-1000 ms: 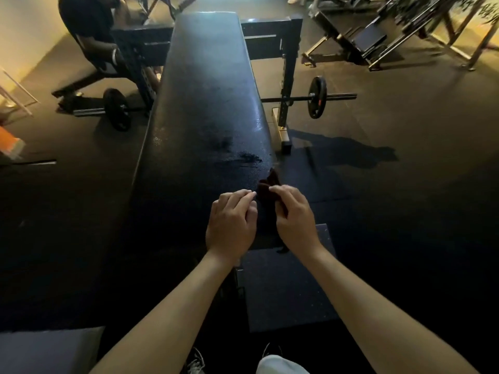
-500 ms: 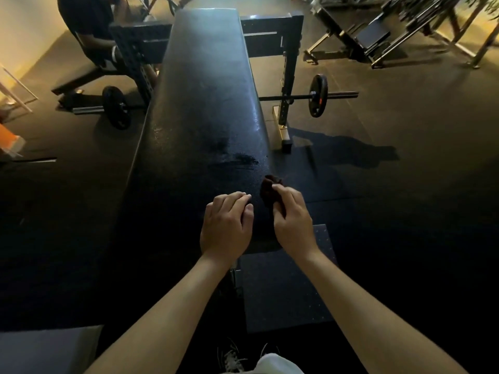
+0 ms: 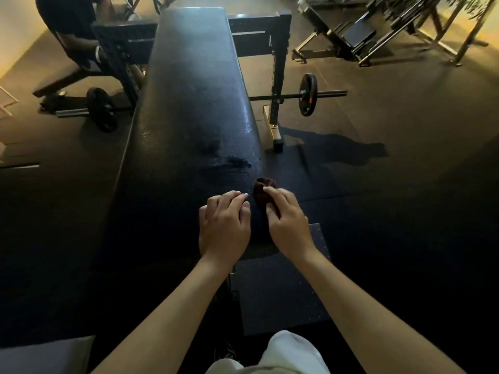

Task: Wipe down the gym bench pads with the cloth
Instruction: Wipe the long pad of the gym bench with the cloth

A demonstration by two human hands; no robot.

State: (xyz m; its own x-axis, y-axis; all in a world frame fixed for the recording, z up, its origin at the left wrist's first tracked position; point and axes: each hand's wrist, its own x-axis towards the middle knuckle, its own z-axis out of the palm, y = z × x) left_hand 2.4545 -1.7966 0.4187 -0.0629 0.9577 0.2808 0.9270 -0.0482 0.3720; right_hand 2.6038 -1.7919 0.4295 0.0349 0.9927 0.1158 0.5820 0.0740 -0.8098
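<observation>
Bench pad [image 3: 189, 90]: long surface, its axis running straight away from the person; wet patch [image 3: 237, 161] just ahead of the hands.
Left hand [image 3: 224, 228]: palm down on the pad, fingers relaxed, holding nothing.
Right hand [image 3: 287, 225]: nearer hand, grip closed round the cloth [image 3: 262, 188].
Cloth: bunched at the pad's right edge, most of the pad lying ahead.

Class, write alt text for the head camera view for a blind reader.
A person's right hand pinches a bunched dark cloth on a long black bench pad; the left hand rests beside it. A barbell sits right of the bench.
</observation>
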